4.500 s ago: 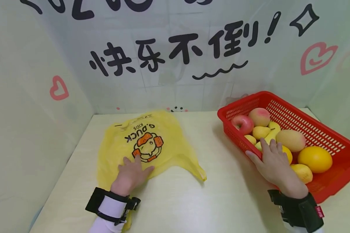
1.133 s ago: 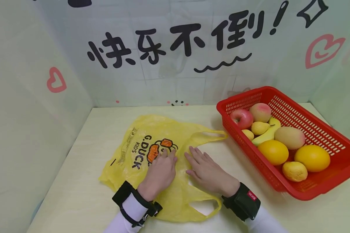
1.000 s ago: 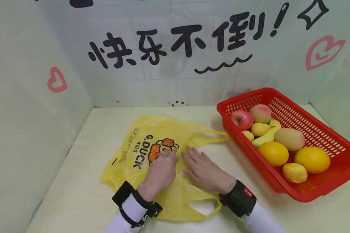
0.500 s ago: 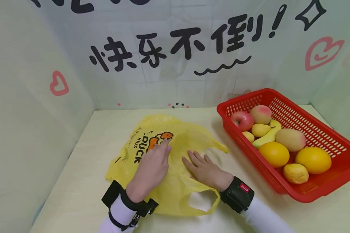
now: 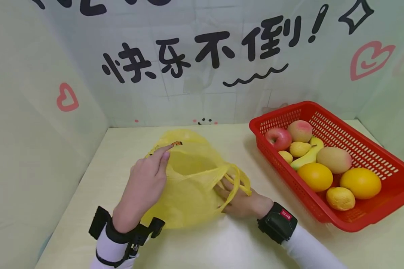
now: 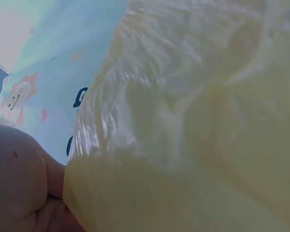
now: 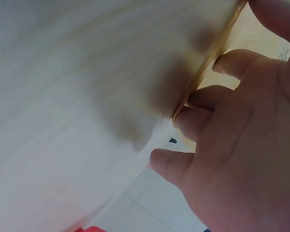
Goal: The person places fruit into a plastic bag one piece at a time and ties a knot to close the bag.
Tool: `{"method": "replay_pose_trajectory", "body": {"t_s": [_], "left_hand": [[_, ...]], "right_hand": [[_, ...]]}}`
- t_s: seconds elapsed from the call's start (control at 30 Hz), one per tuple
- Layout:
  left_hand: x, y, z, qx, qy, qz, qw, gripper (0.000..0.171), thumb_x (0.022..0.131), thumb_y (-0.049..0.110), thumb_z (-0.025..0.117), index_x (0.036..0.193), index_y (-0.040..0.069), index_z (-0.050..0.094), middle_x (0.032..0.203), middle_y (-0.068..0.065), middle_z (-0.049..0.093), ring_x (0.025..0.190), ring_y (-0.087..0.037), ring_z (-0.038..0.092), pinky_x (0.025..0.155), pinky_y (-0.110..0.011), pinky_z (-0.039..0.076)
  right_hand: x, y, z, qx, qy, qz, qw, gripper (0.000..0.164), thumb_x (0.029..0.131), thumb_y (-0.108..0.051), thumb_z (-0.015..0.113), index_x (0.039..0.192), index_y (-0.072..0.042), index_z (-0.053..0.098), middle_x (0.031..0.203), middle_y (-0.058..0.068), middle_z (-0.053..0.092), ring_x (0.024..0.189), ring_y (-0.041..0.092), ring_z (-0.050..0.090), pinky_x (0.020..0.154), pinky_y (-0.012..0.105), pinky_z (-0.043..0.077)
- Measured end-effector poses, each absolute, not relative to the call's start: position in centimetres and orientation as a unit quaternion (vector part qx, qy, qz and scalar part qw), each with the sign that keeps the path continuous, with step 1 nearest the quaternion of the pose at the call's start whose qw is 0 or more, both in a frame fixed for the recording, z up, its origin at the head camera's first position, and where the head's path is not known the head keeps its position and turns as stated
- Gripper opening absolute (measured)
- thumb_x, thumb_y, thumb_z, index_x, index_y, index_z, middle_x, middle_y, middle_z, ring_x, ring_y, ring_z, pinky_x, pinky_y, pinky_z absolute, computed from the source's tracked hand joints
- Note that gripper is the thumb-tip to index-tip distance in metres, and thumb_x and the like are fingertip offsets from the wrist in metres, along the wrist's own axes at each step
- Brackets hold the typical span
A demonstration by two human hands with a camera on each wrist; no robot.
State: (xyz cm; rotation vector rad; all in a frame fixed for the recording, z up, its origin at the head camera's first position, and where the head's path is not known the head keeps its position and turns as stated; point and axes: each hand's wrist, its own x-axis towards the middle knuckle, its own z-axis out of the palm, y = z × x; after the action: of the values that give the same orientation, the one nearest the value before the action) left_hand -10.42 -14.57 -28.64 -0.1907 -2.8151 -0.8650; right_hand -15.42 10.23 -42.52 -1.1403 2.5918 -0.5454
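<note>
A yellow plastic bag (image 5: 188, 201) lies partly raised on the table, its mouth gaping and its printed duck mostly turned out of sight. My left hand (image 5: 143, 188) pinches the bag's upper layer near the far left, index finger stretched along it. In the left wrist view the yellow film (image 6: 183, 135) fills most of the picture beside part of the hand (image 6: 17, 179). At the bag's handles, my right hand (image 5: 240, 201) presses down, its fingers partly behind the handle loops. The right wrist view shows that hand's fingers (image 7: 198, 121) against the bag's edge, low over the table.
A red basket (image 5: 279, 172) stands at the right, with an apple (image 5: 278, 139), peach (image 5: 300, 130), banana (image 5: 308, 157), oranges (image 5: 315, 177), a lemon (image 5: 340, 198) and other fruit in it. A printed curtain (image 5: 205, 101) hangs behind the table (image 5: 202, 254).
My right hand has left the basket for the bag, which was turned around. In the last half second my left hand moved left, lifting the upper layer, and the mouth opened.
</note>
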Motion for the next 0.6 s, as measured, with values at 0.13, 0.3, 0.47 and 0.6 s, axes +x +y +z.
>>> {"method": "replay_pose_trajectory", "body": {"t_s": [0.13, 0.3, 0.47, 0.6], "left_hand": [[-10.2, -15.9, -28.0, -0.041, -0.948, -0.298, 0.106, 0.041, 0.108, 0.024, 0.035, 0.137, 0.005, 0.056, 0.095, -0.019, 0.068, 0.083, -0.032, 0.062, 0.075, -0.043, 0.049], [-10.1, -16.5, -27.9, -0.026, -0.947, -0.303, 0.104, 0.041, 0.108, 0.025, 0.035, 0.135, 0.003, 0.057, 0.117, -0.019, 0.068, 0.094, -0.032, 0.063, 0.079, -0.045, 0.05], [-10.4, -15.3, -29.1, -0.058, -0.95, -0.286, 0.112, 0.027, 0.105, 0.018, 0.046, 0.105, 0.003, 0.069, 0.073, -0.008, 0.06, 0.064, -0.02, 0.053, 0.062, -0.03, 0.044], [-10.7, -14.0, -29.7, -0.072, -0.955, -0.27, 0.102, 0.032, 0.103, 0.019, 0.05, 0.073, 0.009, 0.055, 0.057, 0.0, 0.033, 0.049, -0.015, 0.034, 0.05, -0.026, 0.028]], "right_hand": [[-14.8, 10.3, -41.0, -0.365, 0.898, -0.189, 0.155, 0.069, 0.091, -0.022, 0.067, 0.152, -0.011, 0.037, 0.16, 0.023, 0.024, 0.148, 0.042, 0.023, 0.117, 0.065, 0.015], [-14.9, 10.8, -40.7, -0.321, 0.904, -0.216, 0.182, 0.078, 0.087, -0.027, 0.072, 0.153, -0.016, 0.031, 0.161, 0.015, 0.027, 0.147, 0.039, 0.029, 0.117, 0.067, 0.01], [-15.8, 10.9, -40.8, -0.324, 0.875, -0.322, 0.164, 0.091, 0.081, -0.034, 0.08, 0.154, -0.014, 0.029, 0.153, 0.01, 0.037, 0.143, 0.032, 0.032, 0.118, 0.059, 0.022], [-16.4, 10.9, -40.5, -0.331, 0.851, -0.373, 0.166, 0.085, 0.091, -0.033, 0.068, 0.156, -0.005, 0.02, 0.16, 0.016, 0.029, 0.148, 0.035, 0.025, 0.119, 0.057, 0.023]]}}
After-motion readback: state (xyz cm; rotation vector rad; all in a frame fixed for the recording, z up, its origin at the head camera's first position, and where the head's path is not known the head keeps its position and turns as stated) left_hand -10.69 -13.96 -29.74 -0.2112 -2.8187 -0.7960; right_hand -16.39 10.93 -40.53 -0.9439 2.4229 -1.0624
